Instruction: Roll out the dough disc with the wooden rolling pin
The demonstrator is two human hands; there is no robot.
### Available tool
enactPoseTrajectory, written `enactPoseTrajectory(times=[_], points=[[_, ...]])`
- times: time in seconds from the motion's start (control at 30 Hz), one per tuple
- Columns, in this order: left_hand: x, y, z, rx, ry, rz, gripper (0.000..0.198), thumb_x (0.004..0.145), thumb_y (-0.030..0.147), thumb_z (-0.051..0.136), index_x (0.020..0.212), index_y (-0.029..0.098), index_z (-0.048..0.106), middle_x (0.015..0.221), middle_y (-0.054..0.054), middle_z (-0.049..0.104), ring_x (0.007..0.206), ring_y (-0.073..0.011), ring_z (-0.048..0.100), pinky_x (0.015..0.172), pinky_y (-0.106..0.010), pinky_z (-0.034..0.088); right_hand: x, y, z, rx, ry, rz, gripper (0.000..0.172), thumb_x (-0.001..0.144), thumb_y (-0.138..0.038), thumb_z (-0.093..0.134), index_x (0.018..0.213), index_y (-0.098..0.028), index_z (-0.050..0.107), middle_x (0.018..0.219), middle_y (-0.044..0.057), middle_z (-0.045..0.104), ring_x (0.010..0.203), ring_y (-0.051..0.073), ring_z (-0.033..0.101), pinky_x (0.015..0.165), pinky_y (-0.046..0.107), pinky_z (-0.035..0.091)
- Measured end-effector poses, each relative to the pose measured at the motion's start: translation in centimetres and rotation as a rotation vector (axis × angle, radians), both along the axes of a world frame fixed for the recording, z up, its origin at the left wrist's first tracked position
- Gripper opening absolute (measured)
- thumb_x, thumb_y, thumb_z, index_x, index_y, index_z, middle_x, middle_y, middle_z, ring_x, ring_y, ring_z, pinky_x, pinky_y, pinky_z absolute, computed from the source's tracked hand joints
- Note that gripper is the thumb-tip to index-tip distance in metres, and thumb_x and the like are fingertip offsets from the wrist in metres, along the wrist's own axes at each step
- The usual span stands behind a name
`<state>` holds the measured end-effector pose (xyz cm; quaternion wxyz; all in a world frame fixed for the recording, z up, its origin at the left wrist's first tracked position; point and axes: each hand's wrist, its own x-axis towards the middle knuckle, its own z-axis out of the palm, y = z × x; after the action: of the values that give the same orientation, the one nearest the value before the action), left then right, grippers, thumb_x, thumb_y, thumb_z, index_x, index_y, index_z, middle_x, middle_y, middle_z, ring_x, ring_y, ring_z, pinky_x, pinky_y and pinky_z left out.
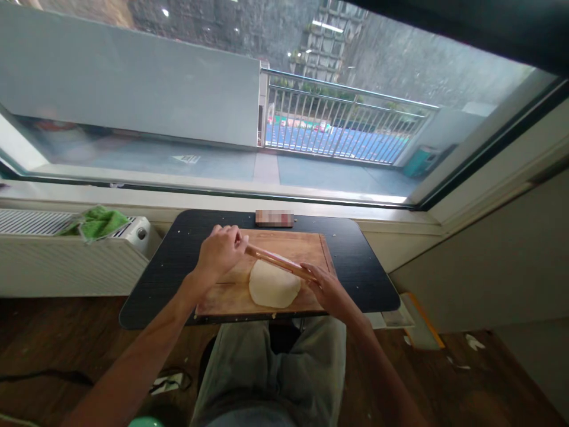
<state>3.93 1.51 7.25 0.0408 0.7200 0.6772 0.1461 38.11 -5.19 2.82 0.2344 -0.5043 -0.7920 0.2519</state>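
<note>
A wooden rolling pin [279,261] slants across the far part of a flattened, pale round of dough [272,287]. My left hand [223,249] is closed around the pin's left end, farther from me. At its nearer right end, my right hand [323,286] grips the pin with the fingers laid along it. The dough lies on a wooden cutting board [306,242] with a few darker marks. Whether the pin presses on the dough or sits just above it, I cannot tell.
The board rests on a small black table [360,261] with rounded corners. A small box [274,218] stands at its far edge, below the window. To the left, a green cloth [100,222] lies on a white radiator [66,261]. My legs are under the near edge.
</note>
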Motion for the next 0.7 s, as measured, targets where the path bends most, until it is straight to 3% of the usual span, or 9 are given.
enactPoseTrajectory(times=[0.1,0.2,0.27,0.5,0.7], points=[[1.5,1.1,-2.2,0.137,0.069,-0.182,0.038,0.108,0.041,0.05,0.128,0.021,0.075,0.146,-0.02,0.068,0.14,-0.037,0.059,0.115,-0.052,0.051,-1.1,-1.5,0.4,0.003,-0.152,0.017,0.041,0.108,-0.018,0.054,0.146,-0.023,0.069,0.145,0.013,0.074,0.133,0.026,0.07,0.116,0.041,0.055],[2.6,1.9,-4.9,0.096,0.094,-0.242,0.045,0.108,0.035,0.051,0.146,0.019,0.069,0.158,-0.02,0.06,0.154,-0.0374,0.048,0.127,-0.058,0.042,-3.0,-2.3,1.1,0.057,-0.299,-0.052,0.027,0.113,-0.03,0.059,0.134,-0.022,0.073,0.138,0.013,0.074,0.13,0.027,0.069,0.116,0.041,0.054],[3.0,2.0,-6.0,0.078,0.093,-0.268,0.047,0.109,0.033,0.049,0.149,0.018,0.067,0.163,-0.02,0.058,0.159,-0.0366,0.044,0.131,-0.059,0.037,-4.5,-2.4,1.4,0.076,-0.366,-0.136,0.028,0.116,-0.039,0.055,0.132,-0.024,0.073,0.142,0.013,0.073,0.13,0.027,0.068,0.117,0.041,0.052],[2.9,-0.6,-5.8,0.162,0.061,-0.301,0.049,0.114,0.036,0.038,0.141,0.016,0.072,0.154,-0.021,0.065,0.154,-0.0354,0.05,0.133,-0.056,0.037,-7.3,-2.5,-0.7,0.127,-0.452,-0.319,0.045,0.12,-0.034,0.036,0.148,-0.02,0.068,0.163,0.017,0.062,0.156,0.033,0.052,0.129,0.051,0.041],[3.1,-2.2,-5.9,0.137,0.046,-0.221,0.045,0.113,0.035,0.039,0.138,0.02,0.073,0.15,-0.017,0.069,0.151,-0.0343,0.054,0.132,-0.054,0.039,-7.1,-0.7,-0.5,0.097,-0.466,-0.325,0.052,0.108,-0.027,0.052,0.158,-0.019,0.065,0.17,0.017,0.058,0.163,0.038,0.045,0.133,0.055,0.038]])
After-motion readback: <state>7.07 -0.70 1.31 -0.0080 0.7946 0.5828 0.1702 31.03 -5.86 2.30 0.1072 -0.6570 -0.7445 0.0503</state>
